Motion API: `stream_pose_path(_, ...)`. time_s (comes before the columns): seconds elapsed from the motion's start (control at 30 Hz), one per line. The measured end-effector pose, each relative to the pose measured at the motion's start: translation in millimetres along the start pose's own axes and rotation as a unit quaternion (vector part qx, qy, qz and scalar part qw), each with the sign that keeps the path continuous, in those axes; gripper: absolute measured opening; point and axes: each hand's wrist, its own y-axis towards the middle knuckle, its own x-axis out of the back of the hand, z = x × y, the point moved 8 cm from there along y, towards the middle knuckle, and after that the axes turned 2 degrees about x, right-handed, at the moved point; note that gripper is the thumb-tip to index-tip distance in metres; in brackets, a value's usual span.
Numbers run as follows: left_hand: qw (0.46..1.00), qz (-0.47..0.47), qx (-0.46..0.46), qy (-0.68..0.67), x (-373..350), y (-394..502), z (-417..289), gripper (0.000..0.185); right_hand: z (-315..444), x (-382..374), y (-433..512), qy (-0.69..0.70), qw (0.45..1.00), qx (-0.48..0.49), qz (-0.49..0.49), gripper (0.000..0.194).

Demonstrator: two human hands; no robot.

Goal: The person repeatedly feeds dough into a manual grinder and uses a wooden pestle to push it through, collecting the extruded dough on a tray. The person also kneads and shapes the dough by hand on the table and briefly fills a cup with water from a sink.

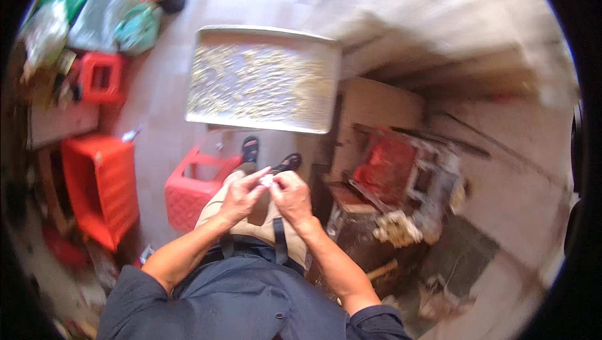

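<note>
My left hand (241, 196) and my right hand (291, 196) meet in front of my lap. Their fingertips pinch a small white object (266, 180), too small and blurred to identify. Beyond them is a large rectangular metal tray (324, 105). Many small pale-yellow pieces (263, 77) are scattered over its bottom, smeared by motion blur. A red plastic stool (190, 203) stands left of my legs, close to my left hand.
At the left lies an orange-red plastic crate (115, 189), with another red stool (101, 77) behind it. Plastic bags (138, 27) are heaped at the upper left. On the right are a worn machine (435, 189) with a red panel (385, 168) and a yellowish lump (397, 229).
</note>
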Motion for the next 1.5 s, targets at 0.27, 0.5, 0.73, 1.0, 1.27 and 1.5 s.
stream_pose_path(0.27,0.974,0.220,0.054,-0.013,-62,0,-60,0.040,44,87,-82,0.041,0.984,-0.043,-0.165,0.012)
stream_pose_path(0.5,0.878,0.263,-0.218,0.334,-143,8,-139,0.040,-16,121,-229,0.040,0.886,-0.180,-0.425,0.020)
stream_pose_path(0.73,0.819,0.307,-0.284,0.394,-226,8,-159,0.023,-116,64,-398,0.083,0.740,-0.434,-0.508,0.025)
stream_pose_path(1.0,0.843,0.254,-0.254,0.400,-287,-10,-176,0.026,-203,68,-434,0.109,0.741,-0.474,-0.462,0.028)
stream_pose_path(1.27,0.841,0.225,-0.309,0.383,-300,7,-201,0.018,-303,121,-441,0.696,0.313,-0.224,-0.606,0.046)
stream_pose_path(1.5,0.768,0.285,-0.355,0.450,-316,16,-226,0.022,-371,110,-532,0.674,-0.114,-0.133,-0.718,0.072)
